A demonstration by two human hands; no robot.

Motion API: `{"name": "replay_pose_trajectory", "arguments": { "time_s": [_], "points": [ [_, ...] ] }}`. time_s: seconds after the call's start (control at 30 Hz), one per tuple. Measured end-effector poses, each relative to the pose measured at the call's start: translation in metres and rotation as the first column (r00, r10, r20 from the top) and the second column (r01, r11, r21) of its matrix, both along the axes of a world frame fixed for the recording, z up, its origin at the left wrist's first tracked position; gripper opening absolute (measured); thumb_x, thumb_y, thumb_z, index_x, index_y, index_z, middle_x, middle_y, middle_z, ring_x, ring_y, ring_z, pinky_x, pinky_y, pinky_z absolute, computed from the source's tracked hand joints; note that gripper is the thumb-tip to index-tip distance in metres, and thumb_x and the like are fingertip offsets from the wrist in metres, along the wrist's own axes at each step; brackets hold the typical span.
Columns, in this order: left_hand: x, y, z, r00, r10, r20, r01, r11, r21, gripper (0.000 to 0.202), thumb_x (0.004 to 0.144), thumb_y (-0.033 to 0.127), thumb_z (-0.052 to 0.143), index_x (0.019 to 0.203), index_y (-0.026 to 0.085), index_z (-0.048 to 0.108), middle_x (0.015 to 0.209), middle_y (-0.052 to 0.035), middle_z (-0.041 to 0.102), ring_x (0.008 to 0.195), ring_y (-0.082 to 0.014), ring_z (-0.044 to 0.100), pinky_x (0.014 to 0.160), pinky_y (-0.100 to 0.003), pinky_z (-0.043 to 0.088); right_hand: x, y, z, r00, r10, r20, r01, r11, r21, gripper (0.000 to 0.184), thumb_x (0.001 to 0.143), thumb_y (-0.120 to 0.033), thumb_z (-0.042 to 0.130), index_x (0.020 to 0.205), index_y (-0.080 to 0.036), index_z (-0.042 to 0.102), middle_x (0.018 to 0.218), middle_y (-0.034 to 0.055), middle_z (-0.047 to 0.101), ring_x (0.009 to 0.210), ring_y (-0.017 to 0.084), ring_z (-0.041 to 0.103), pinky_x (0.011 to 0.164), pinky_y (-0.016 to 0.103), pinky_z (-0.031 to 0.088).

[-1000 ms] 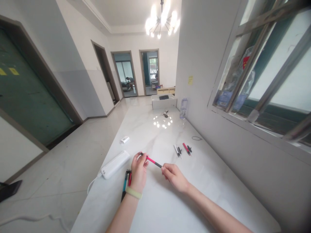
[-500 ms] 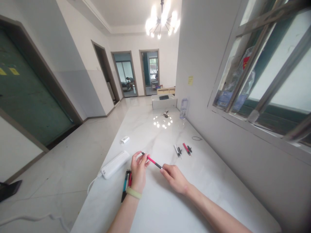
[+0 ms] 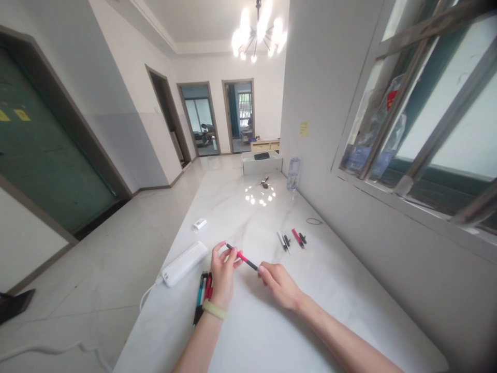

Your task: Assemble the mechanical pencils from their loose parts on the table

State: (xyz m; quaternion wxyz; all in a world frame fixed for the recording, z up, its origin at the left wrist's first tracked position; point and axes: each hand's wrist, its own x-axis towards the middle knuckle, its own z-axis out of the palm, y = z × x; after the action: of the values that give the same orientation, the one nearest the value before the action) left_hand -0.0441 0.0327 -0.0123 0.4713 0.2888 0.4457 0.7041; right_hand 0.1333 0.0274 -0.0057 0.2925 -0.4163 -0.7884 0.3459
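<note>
A red-and-black pen (image 3: 248, 262) is held slantwise above the white table. My left hand (image 3: 223, 269) closes its thumb and fingers around the upper part of the pen, near the black end. The pen's lower black end meets my right hand (image 3: 277, 282), whose thumb and forefinger pinch at the tip; the very tip is hidden. Under my left wrist lie several pens (image 3: 199, 292), blue, red and black, partly covered. Further right rest a white pen in parts (image 3: 281, 240) and a red pen in parts (image 3: 297, 238), each with black pieces beside it.
A white power strip (image 3: 184, 263) and a small white box-like item (image 3: 199, 224) lie along the table's left edge. Keys (image 3: 265, 184), a clear bottle (image 3: 293, 175) and a white box (image 3: 262, 166) stand or lie further back. A dark loop (image 3: 314, 221) is near the wall.
My left hand has shifted very slightly right along the pen. My right hand's fingers have curled a little more around the pen's lower end.
</note>
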Motion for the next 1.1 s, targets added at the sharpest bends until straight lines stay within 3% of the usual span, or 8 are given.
{"name": "replay_pose_trajectory", "arguments": {
  "time_s": [0.2,0.57,0.8,0.93,1.1],
  "points": [
    [-0.001,0.003,-0.001,0.998,-0.029,0.057,0.028,0.999,0.029,0.042,0.076,0.029,0.076,0.112,0.021,0.054,0.094,-0.0060,0.064,0.088,-0.0193,0.066,0.079,-0.037,0.055,0.002,0.003,-0.002,0.998,-0.055,-0.028,0.054,0.998,-0.017,0.050,0.103,-0.043,0.020,0.074,-0.019,0.052,0.063,-0.0021,0.055,0.061,0.013,0.051,0.064,0.024,0.036],
    [0.001,0.000,0.000,0.998,-0.062,0.028,0.062,0.998,0.015,0.045,0.075,0.033,0.076,0.110,0.020,0.051,0.093,-0.0051,0.064,0.089,-0.0206,0.067,0.077,-0.036,0.055,0.002,0.002,-0.002,0.999,-0.030,-0.041,0.029,0.999,-0.031,0.051,0.103,-0.045,0.021,0.072,-0.018,0.051,0.064,-0.0022,0.055,0.061,0.012,0.050,0.064,0.023,0.036],
    [0.005,-0.004,0.002,0.977,-0.212,0.017,0.212,0.977,-0.012,0.045,0.077,0.033,0.073,0.114,0.022,0.049,0.088,-0.0022,0.063,0.081,-0.0180,0.067,0.071,-0.032,0.054,-0.001,0.003,-0.002,0.988,-0.043,-0.145,0.024,0.991,-0.130,0.046,0.102,-0.047,0.025,0.085,-0.018,0.056,0.063,-0.0023,0.055,0.058,0.012,0.049,0.062,0.023,0.037],
    [0.010,-0.006,0.002,0.962,-0.272,-0.026,0.271,0.961,-0.051,0.055,0.074,0.035,0.075,0.119,0.021,0.048,0.085,-0.0021,0.062,0.078,-0.0193,0.067,0.066,-0.030,0.054,-0.001,0.004,-0.005,0.989,-0.037,-0.141,0.013,0.986,-0.164,0.050,0.101,-0.048,0.027,0.072,-0.017,0.053,0.061,-0.0017,0.052,0.057,0.012,0.045,0.059,0.023,0.036],
    [0.017,-0.008,-0.003,0.936,-0.334,-0.114,0.327,0.942,-0.074,0.052,0.076,0.037,0.073,0.118,0.020,0.048,0.084,-0.0025,0.062,0.075,-0.0191,0.067,0.063,-0.029,0.055,-0.003,0.005,-0.008,0.991,-0.005,-0.130,-0.017,0.986,-0.167,0.049,0.099,-0.050,0.033,0.068,-0.017,0.051,0.059,-0.0028,0.046,0.055,0.011,0.038,0.055,0.023,0.031]
  ]
}}
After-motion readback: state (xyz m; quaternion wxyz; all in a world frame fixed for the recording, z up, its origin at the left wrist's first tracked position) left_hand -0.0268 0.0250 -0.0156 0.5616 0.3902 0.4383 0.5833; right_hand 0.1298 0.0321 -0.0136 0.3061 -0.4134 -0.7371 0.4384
